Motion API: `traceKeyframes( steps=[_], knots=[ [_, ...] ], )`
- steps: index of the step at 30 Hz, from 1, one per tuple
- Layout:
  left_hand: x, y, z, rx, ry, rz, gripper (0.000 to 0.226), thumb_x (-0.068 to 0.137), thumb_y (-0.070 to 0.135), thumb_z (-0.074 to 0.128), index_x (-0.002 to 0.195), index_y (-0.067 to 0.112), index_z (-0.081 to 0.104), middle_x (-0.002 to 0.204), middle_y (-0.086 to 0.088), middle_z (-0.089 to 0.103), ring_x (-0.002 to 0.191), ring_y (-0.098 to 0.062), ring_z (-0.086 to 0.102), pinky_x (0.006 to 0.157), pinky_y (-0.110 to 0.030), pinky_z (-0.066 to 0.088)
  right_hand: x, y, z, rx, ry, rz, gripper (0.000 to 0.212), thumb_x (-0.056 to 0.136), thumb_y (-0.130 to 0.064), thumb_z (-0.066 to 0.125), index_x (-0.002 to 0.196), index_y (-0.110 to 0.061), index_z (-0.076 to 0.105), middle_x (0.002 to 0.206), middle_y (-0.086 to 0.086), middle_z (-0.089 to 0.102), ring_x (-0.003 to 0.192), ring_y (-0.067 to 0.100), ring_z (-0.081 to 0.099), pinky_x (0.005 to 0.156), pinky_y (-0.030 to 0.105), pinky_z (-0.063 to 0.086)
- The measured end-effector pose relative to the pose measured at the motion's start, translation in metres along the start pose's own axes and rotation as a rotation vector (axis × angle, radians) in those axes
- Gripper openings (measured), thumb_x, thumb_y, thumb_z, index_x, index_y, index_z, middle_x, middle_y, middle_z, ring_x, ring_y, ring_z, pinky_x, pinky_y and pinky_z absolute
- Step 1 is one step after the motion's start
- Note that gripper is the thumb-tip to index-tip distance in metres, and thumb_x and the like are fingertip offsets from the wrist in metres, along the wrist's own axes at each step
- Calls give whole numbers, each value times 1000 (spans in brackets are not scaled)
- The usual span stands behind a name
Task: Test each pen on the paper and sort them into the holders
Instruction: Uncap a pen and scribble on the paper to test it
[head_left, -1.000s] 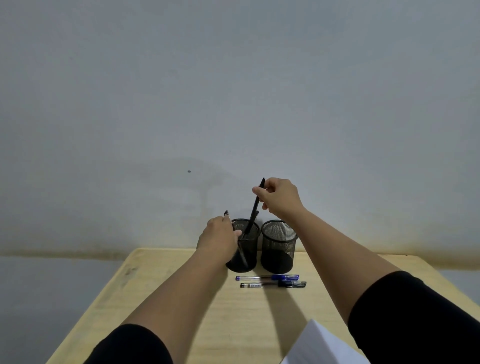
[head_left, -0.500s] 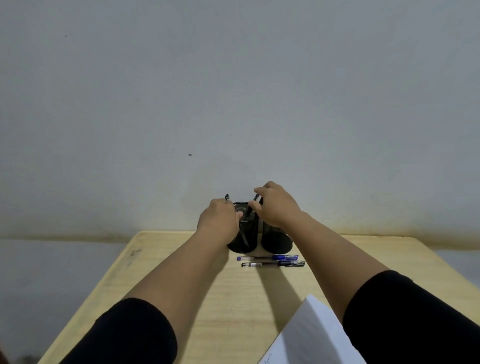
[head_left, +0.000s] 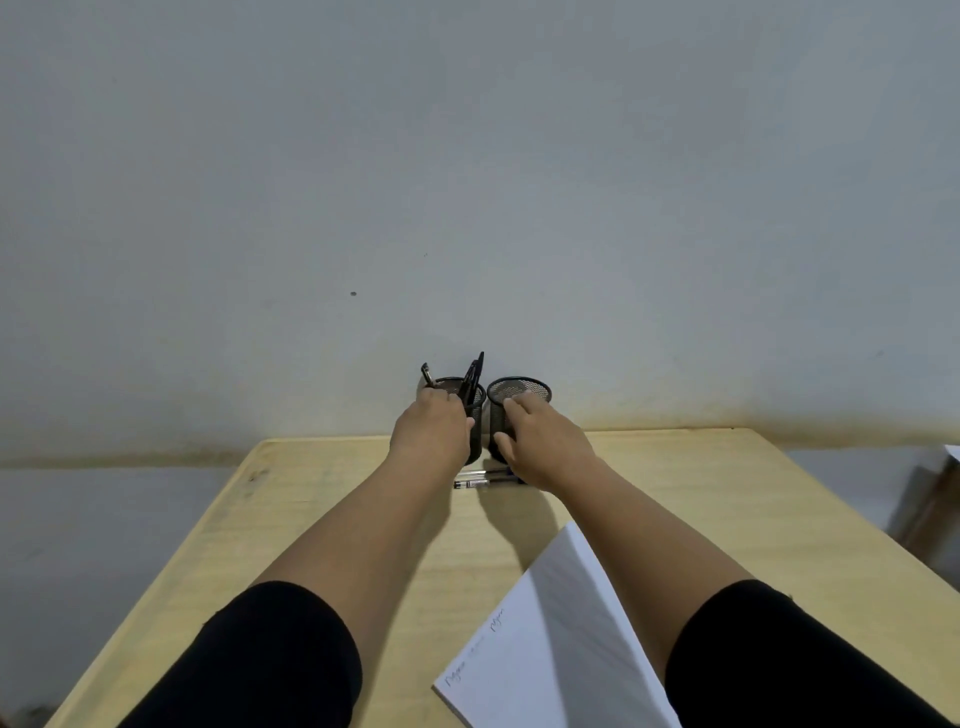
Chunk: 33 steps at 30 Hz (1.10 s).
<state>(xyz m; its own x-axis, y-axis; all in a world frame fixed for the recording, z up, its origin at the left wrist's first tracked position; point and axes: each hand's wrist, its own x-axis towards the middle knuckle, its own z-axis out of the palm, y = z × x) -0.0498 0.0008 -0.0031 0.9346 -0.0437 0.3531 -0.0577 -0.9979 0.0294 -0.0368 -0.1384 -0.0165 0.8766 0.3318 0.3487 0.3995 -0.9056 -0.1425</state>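
Reaching both arms to the far edge of the table (head_left: 291, 519), where two black mesh holders stand side by side against the wall (head_left: 467, 182), nearly touching. My left hand (head_left: 434, 434) is wrapped around the front of the left holder (head_left: 475, 410), fingers curled onto its rim, so it's closed on that holder. Black pens (head_left: 474, 376) stick up out of that holder, leaning right, plus one more pen end (head_left: 426, 373) poking up at its left rim. My right hand (head_left: 543, 447) sits against the front of the right holder (head_left: 519, 392), fingers spread over the mesh and thumb low on its left side; looks like a loose grip, but whether it's actually clamped I can't tell. Inside of the right holder, as far as visible, shows only mesh. Two clear-barrel pens (head_left: 475, 479) lie on the table just in front of the holders, parallel, their right ends hidden under my right hand. The paper (head_left: 550, 639) lies nearer to me, angled, partly under my right forearm, well apart from the holders. It carries a few short handwritten scribbles near its left edge; too small and blurred to read. No brand marks legible on pens or holders. Both sleeves are black.
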Motion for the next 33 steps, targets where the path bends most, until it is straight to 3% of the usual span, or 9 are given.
traceKeyframes(
  steps=[9,14,21,25,27,29,31,33],
  knots=[
    [-28,13,53,20,-75,97,30,97,20,42,125,9,47,127,-7,49,121,-20,44,93,-28,44,-26,15,49,57,-126,25,40,95,-26,42,131,-9,47,135,7,46,122,24,48,91,35,45],
    [-24,12,75,-28,-173,74,25,94,9,45,117,9,51,121,-6,52,109,-22,52,80,-32,48,-22,19,71,49,-113,40,29,95,-21,39,111,-6,59,117,10,56,106,29,55,76,35,44],
    [-23,5,94,-85,-149,73,26,88,-1,46,110,11,53,112,-7,54,105,-23,50,68,-33,42,-12,23,80,15,-81,-47,31,94,-17,42,108,-4,66,105,14,59,104,31,51,80,38,40],
    [-26,1,90,-226,-40,55,28,91,6,45,116,15,53,117,-3,54,110,-21,48,75,-33,45,-12,19,76,52,-29,-82,25,90,-14,52,101,-1,69,98,17,59,100,35,53,76,39,41],
    [-29,0,81,-383,116,29,35,93,12,48,127,14,49,127,-1,50,121,-19,44,92,-29,43,-9,16,66,114,-1,-31,24,90,-14,54,108,-5,67,103,15,56,104,31,50,80,38,41],
    [-33,3,67,-534,261,0,48,91,15,52,138,15,39,136,-2,45,126,-18,40,103,-26,38,-7,10,50,271,76,54,23,89,-11,54,108,-8,66,104,12,55,99,25,50,76,29,38],
    [-41,8,52,-676,266,-37,63,91,18,54,146,25,23,142,0,40,126,-16,43,102,-25,38,-10,2,30,478,163,150,17,87,-10,58,101,-7,67,98,8,56,86,17,49,65,18,31],
    [-50,14,37,-793,184,-51,79,91,20,56,147,37,3,143,1,41,125,-16,46,97,-27,42,-18,-7,14,628,201,210,14,87,-11,58,98,-6,65,91,4,57,80,14,50,60,16,29]
  ],
)
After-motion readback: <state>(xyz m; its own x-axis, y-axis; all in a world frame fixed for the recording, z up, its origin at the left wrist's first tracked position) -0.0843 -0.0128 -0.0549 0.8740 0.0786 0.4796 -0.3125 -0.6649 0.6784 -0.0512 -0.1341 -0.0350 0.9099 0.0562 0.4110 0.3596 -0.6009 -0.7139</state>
